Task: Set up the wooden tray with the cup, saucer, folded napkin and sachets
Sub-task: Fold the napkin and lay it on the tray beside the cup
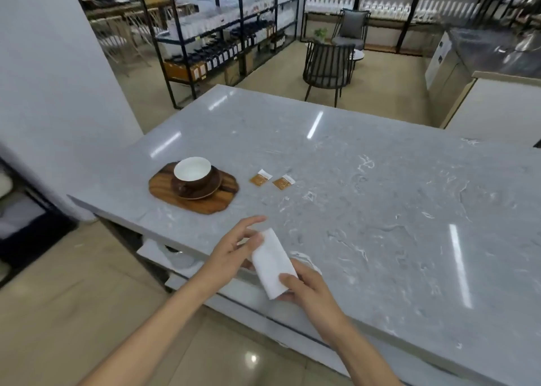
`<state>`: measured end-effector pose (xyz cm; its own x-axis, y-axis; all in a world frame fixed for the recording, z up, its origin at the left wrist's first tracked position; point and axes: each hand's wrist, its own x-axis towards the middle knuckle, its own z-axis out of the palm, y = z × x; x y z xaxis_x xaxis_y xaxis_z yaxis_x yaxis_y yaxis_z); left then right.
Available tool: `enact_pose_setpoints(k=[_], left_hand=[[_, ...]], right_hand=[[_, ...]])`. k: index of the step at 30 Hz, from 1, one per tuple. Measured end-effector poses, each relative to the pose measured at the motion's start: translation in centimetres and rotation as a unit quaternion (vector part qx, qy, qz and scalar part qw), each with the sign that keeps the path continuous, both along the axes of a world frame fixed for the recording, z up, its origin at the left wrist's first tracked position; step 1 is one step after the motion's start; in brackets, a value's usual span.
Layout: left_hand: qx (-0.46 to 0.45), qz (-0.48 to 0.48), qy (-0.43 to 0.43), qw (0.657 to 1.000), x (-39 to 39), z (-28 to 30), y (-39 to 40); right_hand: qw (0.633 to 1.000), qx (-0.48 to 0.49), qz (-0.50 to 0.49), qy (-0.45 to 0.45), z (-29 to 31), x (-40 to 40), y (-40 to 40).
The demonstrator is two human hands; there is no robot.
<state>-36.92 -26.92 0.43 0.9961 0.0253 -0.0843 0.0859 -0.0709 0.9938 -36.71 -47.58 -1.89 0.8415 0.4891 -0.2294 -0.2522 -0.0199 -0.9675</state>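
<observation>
A wooden tray (205, 205) lies on the grey marble counter (380, 195) at the left. On it rests a brown saucer (209, 190) carrying a brown cup (193, 172) with a white inside. Two orange-and-white sachets (260, 178) (283, 182) lie on the counter just right of the tray. A white napkin (272, 264), folded into a long strip, is held above the counter's near edge. My right hand (307, 287) pinches its near end. My left hand (237, 248) touches its far end with the thumb, fingers spread.
A white pillar (58, 78) stands at the left. Past the counter are a dark chair (328, 69) and black shelving (228, 28) full of bottles. A steel counter (491, 54) runs along the right. Below the counter's near edge white shelves (164, 256) show.
</observation>
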Motion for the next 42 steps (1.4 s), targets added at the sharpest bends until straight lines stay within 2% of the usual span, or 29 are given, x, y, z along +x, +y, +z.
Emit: enact_pose_setpoints(k=[3, 8, 13, 19, 24, 30, 34, 37, 42], left_hand=[[0.006, 0.025, 0.016, 1.0, -1.6, 0.5, 4.8], [0.002, 0.067, 0.006, 0.998, -3.7, -0.1, 13.2], [-0.017, 0.115, 0.008, 0.993, -5.1, -0.9, 20.0], [0.009, 0.121, -0.023, 0.992, -6.0, -1.4, 25.4], [0.016, 0.125, -0.047, 0.991, -5.7, -2.4, 28.7], [-0.006, 0.108, -0.014, 0.994, -2.9, -3.6, 33.2], [0.047, 0.08, -0.008, 0.996, 0.4, -4.2, 37.2], [0.053, 0.065, -0.018, 0.996, 3.2, -4.2, 39.6], [-0.009, 0.07, 0.003, 0.997, 8.2, -4.5, 42.4]], right_hand=[[1.0, -0.014, 0.015, -0.016, 0.5, -0.9, 4.6], [0.998, -0.01, -0.056, -0.034, 0.7, -2.1, 12.0], [0.993, 0.016, -0.086, -0.073, 0.7, -3.5, 18.6], [0.988, 0.024, -0.094, -0.123, 0.8, -4.5, 24.7], [0.986, 0.012, -0.107, -0.128, 0.8, -3.7, 28.1], [0.986, -0.003, -0.112, -0.125, -0.5, -0.9, 32.1], [0.986, -0.019, -0.123, -0.112, -1.8, 1.6, 35.5], [0.985, -0.02, -0.149, -0.089, -2.1, 3.4, 38.3], [0.973, -0.023, -0.218, -0.069, -3.2, 6.5, 41.9]])
